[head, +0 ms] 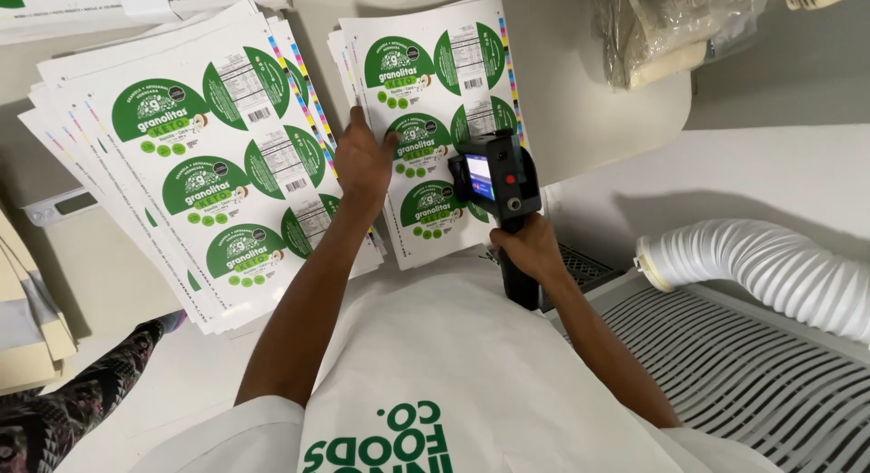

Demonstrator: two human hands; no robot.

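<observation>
Closest to the lens we're wearing a white apron (471, 364) with green lettering, and our 2 bare arms are reaching out over it to the table. Our right hand (530, 246) is wrapping its fingers tight around the grip of a black handheld printer gun (497, 178), which is sitting nose-down on the right-hand stack of label sheets (435, 101), right at the middle row of green round labels. Our left hand (362, 160) is lying flat with fingers spread, gripping nothing, just pressing down on the left edge of that same stack.

Progress-wise, we're guessing we're somewhere mid-sheet: the gun is on row 2 of 3, but we can't tell whether any label is already carrying a stamp, it's too small to see. A second, fanned pile of label sheets (190, 165) is lying just to the left, so plenty could be waiting or finished, hard to say which. A white ribbed hose (761, 269) is lying off to the right.
</observation>
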